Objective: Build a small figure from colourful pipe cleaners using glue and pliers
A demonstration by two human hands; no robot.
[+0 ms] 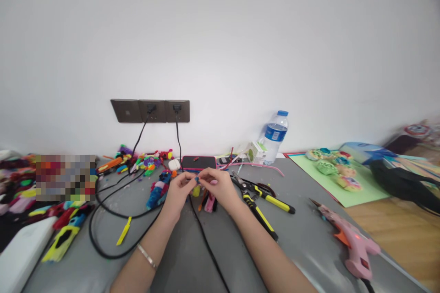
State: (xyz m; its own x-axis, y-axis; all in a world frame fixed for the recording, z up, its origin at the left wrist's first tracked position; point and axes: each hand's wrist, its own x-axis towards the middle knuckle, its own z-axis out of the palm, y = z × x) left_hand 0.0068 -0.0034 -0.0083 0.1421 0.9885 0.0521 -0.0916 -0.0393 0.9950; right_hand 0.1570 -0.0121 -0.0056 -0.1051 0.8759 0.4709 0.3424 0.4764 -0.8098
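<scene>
My left hand and my right hand meet over the middle of the grey table, fingertips pinched together. Between them shows a small blue piece, perhaps a bit of fuzzy pipe cleaner; its exact kind is too small to make out. Just below the fingers lie pink and yellow fuzzy pieces, the pink one nearest my right hand. Left of my left hand rests a blue and red fuzzy figure. Behind both hands lies a dark phone with a pink edge.
Yellow-black pliers lie right of my hands, with a pink glue gun farther right. Black cables loop across the left side. A water bottle stands against the wall. Fuzzy crafts crowd the left; green paper holds coloured bundles.
</scene>
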